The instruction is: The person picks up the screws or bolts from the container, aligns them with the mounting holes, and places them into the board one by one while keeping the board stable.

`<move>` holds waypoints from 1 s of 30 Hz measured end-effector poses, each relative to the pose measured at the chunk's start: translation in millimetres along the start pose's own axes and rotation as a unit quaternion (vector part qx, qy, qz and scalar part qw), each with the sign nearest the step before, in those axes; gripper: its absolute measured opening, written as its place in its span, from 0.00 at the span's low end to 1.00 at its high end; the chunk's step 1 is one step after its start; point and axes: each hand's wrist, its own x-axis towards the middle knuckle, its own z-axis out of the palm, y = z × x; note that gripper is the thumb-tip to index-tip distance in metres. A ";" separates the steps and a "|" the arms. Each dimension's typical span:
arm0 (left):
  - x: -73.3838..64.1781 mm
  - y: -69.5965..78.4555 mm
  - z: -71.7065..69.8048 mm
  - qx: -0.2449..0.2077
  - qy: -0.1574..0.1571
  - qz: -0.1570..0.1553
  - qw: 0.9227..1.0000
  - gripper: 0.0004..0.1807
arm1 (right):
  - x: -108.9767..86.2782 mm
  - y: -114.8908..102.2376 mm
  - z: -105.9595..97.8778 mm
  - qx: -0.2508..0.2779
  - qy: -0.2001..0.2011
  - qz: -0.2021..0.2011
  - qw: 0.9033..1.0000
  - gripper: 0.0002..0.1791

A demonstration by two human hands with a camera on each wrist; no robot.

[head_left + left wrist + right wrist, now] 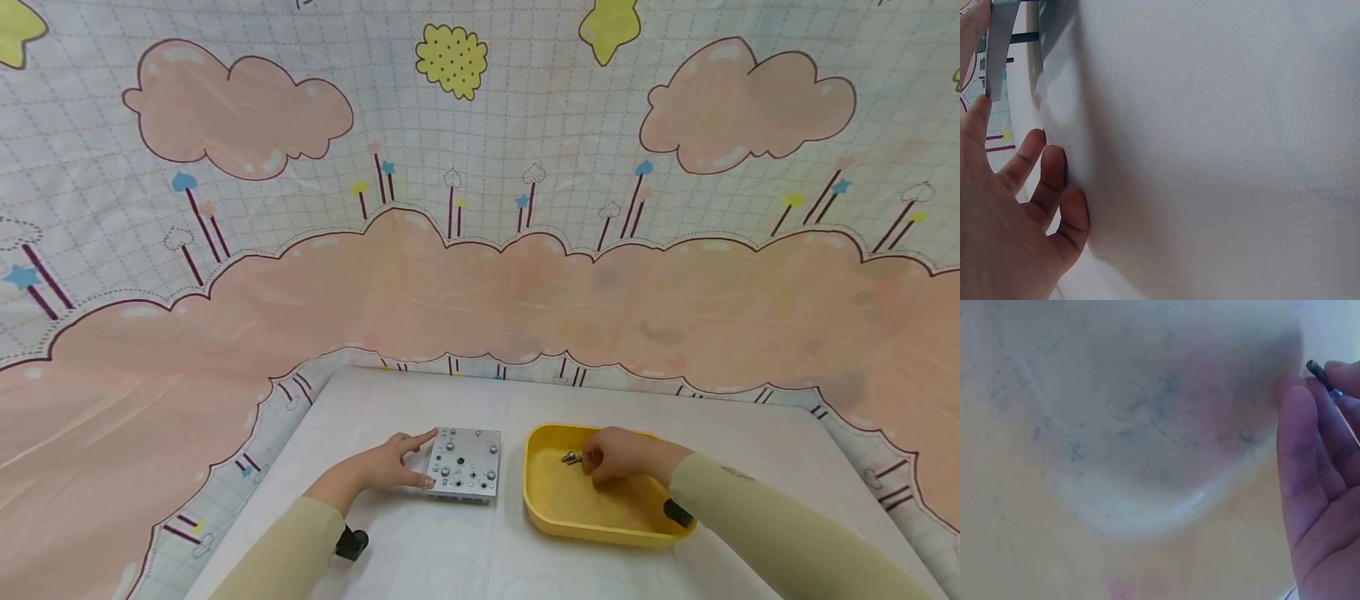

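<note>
In the head view my left hand (386, 462) spans the left edge of a square silver metal plate (468, 458), index finger at its far corner and thumb at its near corner. Screw heads and holes dot the plate's top. From the left wrist view, threaded screws (1024, 38) poke out beneath the plate, while the other fingers curl loosely by the cloth. My right hand (626, 454) is inside the yellow tray (577, 531). Its thumb and fingertips pinch a small dark screw (1320, 375), seen in the right wrist view. Loose screws (572, 457) lie in the tray beside those fingers.
A white cloth (420, 567) covers the table. Behind it hangs a printed sheet (480, 292) with clouds and stars. The tray's raised rim stands around the right hand, and a gap of tabletop separates tray and plate.
</note>
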 end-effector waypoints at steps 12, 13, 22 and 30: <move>-2.2 2.6 -1.4 -0.006 -0.001 -0.003 1.000 0.52 | -0.6 -4.2 -11.4 0.082 0.018 0.001 0.996 0.04; -2.4 2.7 -1.4 -0.006 -0.001 -0.003 1.000 0.52 | -0.2 -4.8 -12.3 0.084 0.020 -0.006 0.996 0.04; -2.5 3.3 -1.4 -0.003 0.000 -0.003 1.000 0.52 | 8.4 -13.6 -19.8 0.126 0.029 -0.043 0.991 0.07; -2.5 3.9 -2.3 -0.003 -0.003 -0.003 1.000 0.52 | 20.6 -27.3 -22.3 0.143 0.040 -0.051 0.988 0.09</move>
